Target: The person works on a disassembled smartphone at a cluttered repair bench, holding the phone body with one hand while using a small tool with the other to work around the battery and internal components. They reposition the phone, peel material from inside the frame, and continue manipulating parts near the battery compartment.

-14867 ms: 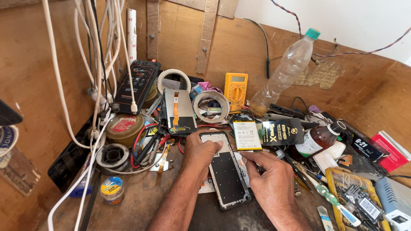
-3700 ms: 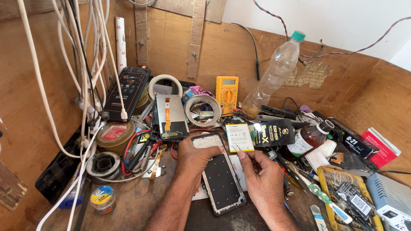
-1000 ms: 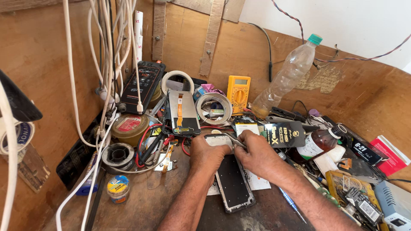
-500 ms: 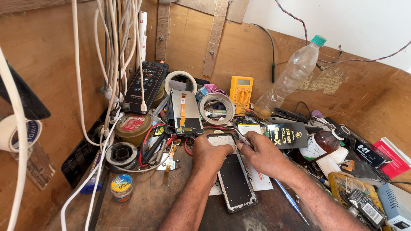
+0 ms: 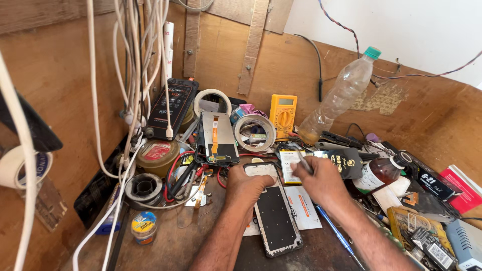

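Note:
An opened phone body [image 5: 275, 218] lies face down in the middle of the wooden bench. My left hand [image 5: 247, 184] rests on its upper left part and holds it down. My right hand [image 5: 320, 180] sits just to the right of the phone's top end, fingers closed on slim metal tweezers [image 5: 303, 161] that point up and away. A white phone battery [image 5: 289, 165] lies right behind the tweezers. A detached display panel with an orange flex cable [image 5: 218, 138] leans behind my left hand.
A yellow multimeter [image 5: 283, 113], tape rolls [image 5: 255, 131], a tilted plastic bottle [image 5: 340, 97] and a brown bottle [image 5: 384, 170] crowd the back. Hanging white cables [image 5: 131, 90] fall at the left. A blue pen [image 5: 336, 236] and parts boxes [image 5: 427, 241] lie on the right.
My right hand has drawn back to the right, off the phone's top edge, with the tweezers lifted. My left hand has stayed on the phone.

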